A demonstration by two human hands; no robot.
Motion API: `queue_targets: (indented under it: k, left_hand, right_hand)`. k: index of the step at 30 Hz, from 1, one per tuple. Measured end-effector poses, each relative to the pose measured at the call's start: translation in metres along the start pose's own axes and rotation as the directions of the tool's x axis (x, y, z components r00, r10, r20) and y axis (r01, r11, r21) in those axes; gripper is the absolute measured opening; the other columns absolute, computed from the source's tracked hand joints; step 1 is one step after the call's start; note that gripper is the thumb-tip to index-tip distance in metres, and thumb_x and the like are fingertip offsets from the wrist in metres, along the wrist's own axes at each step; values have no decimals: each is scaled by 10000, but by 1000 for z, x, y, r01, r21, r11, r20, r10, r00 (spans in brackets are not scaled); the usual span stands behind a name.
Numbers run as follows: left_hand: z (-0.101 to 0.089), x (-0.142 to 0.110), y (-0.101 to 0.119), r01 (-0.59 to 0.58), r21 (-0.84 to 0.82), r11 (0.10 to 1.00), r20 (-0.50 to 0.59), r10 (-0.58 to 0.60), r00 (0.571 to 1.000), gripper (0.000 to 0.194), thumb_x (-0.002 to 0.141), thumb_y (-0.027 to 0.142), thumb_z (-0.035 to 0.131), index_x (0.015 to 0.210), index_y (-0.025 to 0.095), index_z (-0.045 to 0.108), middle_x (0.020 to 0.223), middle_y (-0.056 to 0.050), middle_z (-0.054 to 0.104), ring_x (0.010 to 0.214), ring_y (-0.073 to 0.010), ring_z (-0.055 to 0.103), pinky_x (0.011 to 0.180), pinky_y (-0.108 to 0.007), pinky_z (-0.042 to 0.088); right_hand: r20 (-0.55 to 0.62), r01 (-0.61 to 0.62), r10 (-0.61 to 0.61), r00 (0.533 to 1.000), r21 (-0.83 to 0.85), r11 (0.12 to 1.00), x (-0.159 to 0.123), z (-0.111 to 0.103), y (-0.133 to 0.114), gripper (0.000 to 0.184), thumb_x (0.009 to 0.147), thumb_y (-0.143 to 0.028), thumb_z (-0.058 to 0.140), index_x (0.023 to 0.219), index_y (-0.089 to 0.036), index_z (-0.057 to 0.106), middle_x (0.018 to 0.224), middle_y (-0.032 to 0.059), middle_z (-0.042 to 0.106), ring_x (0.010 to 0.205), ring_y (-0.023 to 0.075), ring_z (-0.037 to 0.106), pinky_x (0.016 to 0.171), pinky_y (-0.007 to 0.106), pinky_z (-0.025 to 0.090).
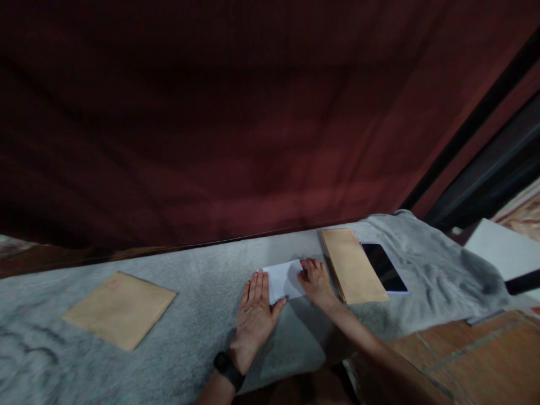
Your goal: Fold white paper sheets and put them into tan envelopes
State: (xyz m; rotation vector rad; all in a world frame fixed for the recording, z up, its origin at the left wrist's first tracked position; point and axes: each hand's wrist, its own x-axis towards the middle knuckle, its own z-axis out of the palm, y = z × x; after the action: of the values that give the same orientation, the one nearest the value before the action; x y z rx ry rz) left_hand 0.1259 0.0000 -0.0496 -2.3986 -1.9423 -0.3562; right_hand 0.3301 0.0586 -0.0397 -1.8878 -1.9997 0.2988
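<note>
A white sheet of paper, seemingly folded, lies on the grey cloth between my hands. My left hand, with a black band on its wrist, rests flat over the sheet's left edge, fingers stretched and thumb out along the near edge. At the right edge my right hand has its fingers bent, thumb and fingertips closed on the paper. Just right of that hand lies a stack of brown envelopes. Farther left, more brown envelopes lie turned at an angle.
Partly beside the envelope stack is a dark-screened tablet or phone with a light purple edge. The grey cloth covers a long narrow surface, wrinkled at both ends. A dark red curtain hangs behind it. Tiled floor shows at lower right.
</note>
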Motion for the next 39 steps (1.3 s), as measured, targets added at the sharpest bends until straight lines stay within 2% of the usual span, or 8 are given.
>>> queue_targets:
  k: [8,15,20,25,28,33,36,39]
  left_hand:
    - [0,1,1,-2,5,1000,-1,2,1000,799,987,616,352,1541,41,375,1605,-203,370,1501,-320,344,1220,-506,309]
    - [-1,1,1,8,10,1000,15,-8,1000,792,988,614,362,1540,47,380,1614,-195,354,1503,-316,342,1233,-492,286]
    - [-2,1,2,11,-24,1000,-2,-11,1000,797,974,613,405,1550,64,360,1607,-209,374,1505,-329,335,1231,-521,268]
    - [-19,3,18,-25,-97,995,-74,17,997,831,942,622,488,1581,128,293,1624,-178,366,1499,-351,334,1205,-557,290]
    - [-30,6,29,-16,-127,992,-142,-2,990,710,987,496,479,1582,160,286,1604,-152,412,1424,-325,444,1139,-499,403]
    - [-41,9,34,-69,-63,996,-274,49,960,537,1011,218,414,1544,183,358,1399,-131,621,1209,-253,622,1008,-400,523]
    - [-46,10,35,-64,-37,997,-278,51,959,544,1001,190,433,1540,179,359,1309,-113,663,1097,-221,666,886,-333,570]
    - [-51,11,36,-50,1,999,-272,48,961,604,978,253,514,1550,171,338,1282,-118,666,1067,-243,670,846,-341,580]
  right_hand:
    - [29,-44,43,999,56,997,4,-3,4,239,921,-189,515,1111,-168,660,1055,123,685,1042,267,619,968,375,451]
    - [22,-127,127,992,295,947,11,2,4,128,843,-196,539,922,-216,638,930,70,678,976,238,632,941,352,469]
    - [56,-145,138,989,568,810,20,-1,0,108,806,-288,543,883,-218,569,798,27,640,794,223,630,741,343,506]
    - [86,-109,66,994,784,611,22,-15,-14,262,803,-471,555,893,-227,533,799,16,643,737,191,624,653,287,494]
    - [101,-93,11,995,854,512,18,-28,-26,334,801,-538,561,928,-229,559,806,5,636,704,172,591,633,270,474]
    - [118,-83,-91,989,943,322,10,-44,-42,351,792,-573,680,908,-248,616,782,-21,610,703,160,536,650,264,441]
    - [75,-45,-99,992,959,279,7,-46,-47,339,792,-571,705,880,-253,628,774,-27,594,707,159,528,684,276,439]
    - [25,11,-108,994,945,327,2,-46,-54,317,822,-561,679,869,-251,630,754,-37,565,700,154,516,674,272,431]
